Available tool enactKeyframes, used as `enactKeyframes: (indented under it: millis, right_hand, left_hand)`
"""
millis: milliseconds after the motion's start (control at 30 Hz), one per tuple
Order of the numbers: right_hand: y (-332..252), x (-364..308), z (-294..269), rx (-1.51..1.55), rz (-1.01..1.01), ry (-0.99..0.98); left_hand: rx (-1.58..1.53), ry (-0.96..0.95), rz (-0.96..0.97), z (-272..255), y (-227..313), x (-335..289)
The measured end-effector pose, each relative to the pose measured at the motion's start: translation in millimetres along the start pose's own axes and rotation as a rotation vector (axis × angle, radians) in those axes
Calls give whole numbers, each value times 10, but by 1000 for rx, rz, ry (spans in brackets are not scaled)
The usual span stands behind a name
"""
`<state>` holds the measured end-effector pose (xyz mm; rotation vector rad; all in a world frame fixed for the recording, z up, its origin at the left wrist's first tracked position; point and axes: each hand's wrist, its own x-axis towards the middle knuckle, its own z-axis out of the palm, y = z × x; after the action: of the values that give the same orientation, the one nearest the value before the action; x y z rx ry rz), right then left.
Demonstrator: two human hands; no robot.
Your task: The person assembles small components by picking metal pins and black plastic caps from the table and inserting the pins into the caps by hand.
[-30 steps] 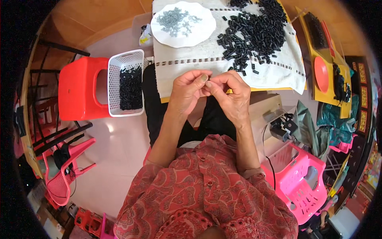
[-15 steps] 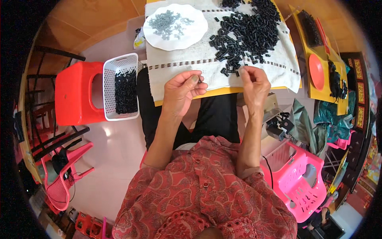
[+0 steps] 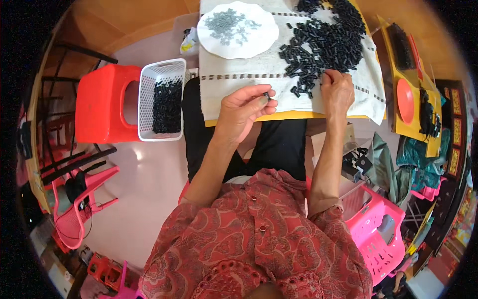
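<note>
My left hand is held over the near edge of the cloth-covered table, pinching a small black piece between thumb and fingers. My right hand reaches to the near edge of a heap of short black tube-like pieces. Its fingertips are bent together against the heap, and what they grip, if anything, is hidden. A few black pieces lie loose on the white cloth between my hands. Beyond my left hand a white scalloped plate carries many tiny grey pieces.
Left of my legs, a white perforated basket contains many black pieces, next to a red plastic stool. Pink chairs stand on both sides. At right, a yellow board bears an orange-red dish.
My right hand has moved from the loose pieces to the heap's near right edge. My left hand still pinches its small piece, now turned more into sight. The whole view has shifted slightly.
</note>
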<state>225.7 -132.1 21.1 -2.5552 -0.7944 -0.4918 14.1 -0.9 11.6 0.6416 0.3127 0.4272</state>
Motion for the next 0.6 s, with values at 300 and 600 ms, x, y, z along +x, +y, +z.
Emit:
enactKeyframes:
  millis: [300,600]
  right_hand:
    - [-12,34,41,-64,-51,-30]
    - [-624,-368,-429,973,365,-299]
  left_hand:
    - [-17,-50,13,-1,9,-11]
    - [-312,-45,-58,-71,20,9]
